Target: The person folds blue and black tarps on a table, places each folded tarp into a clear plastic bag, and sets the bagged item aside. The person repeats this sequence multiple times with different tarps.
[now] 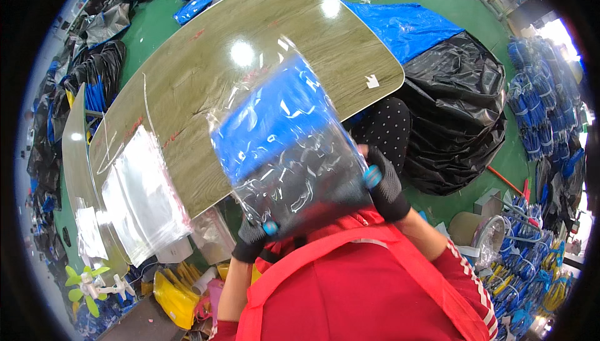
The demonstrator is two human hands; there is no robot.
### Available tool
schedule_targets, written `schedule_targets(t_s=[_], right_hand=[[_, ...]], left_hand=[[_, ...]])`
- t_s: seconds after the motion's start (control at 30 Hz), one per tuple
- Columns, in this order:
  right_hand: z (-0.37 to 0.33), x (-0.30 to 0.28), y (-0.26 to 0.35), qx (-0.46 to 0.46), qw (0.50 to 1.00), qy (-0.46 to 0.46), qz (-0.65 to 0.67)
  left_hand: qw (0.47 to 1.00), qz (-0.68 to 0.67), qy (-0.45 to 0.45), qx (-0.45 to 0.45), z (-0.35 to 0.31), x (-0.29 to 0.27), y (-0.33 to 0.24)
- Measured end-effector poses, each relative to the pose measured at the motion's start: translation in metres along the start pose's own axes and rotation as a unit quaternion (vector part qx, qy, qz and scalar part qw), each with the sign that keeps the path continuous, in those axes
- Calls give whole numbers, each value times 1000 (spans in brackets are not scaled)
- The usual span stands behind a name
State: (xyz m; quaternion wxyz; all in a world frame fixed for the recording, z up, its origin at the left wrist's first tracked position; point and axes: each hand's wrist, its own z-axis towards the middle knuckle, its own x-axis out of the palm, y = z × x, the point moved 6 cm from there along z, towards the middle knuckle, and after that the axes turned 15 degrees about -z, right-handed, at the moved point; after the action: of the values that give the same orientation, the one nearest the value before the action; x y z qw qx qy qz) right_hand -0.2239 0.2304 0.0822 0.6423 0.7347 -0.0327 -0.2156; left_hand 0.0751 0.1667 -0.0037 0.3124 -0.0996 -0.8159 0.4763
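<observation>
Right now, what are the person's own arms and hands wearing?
Both hands wear black knit gloves: the left hand and the right hand. Some fingertips carry bright blue caps, one seen on each hand. The forearms show no sleeve below the elbow. Nearer the body are red sleeves, the right one with white stripes along it, beneath a red apron with wide straps.

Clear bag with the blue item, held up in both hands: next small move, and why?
Probably lower the clear bag onto the wooden table. Both hands, left hand and right hand, pinch its near corners in black gloves; it hangs in mid-air over the table edge, with the blue item already inside.
</observation>
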Motion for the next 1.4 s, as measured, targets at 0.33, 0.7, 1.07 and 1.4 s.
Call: schedule_targets(t_s=[0.33,0.7,1.07,1.4], right_hand=[[98,4,170,-342,936,64,-46],[142,-37,173,-257,935,-240,56],[157,0,163,-226,930,-260,125],[209,-10,216,-400,878,-214,151]], left_hand=[[834,438,11,336,33,110,-168],[750,513,-113,402,72,75,-296],[788,116,-240,555,74,59,-294],[733,24,-216,645,76,60,-355]])
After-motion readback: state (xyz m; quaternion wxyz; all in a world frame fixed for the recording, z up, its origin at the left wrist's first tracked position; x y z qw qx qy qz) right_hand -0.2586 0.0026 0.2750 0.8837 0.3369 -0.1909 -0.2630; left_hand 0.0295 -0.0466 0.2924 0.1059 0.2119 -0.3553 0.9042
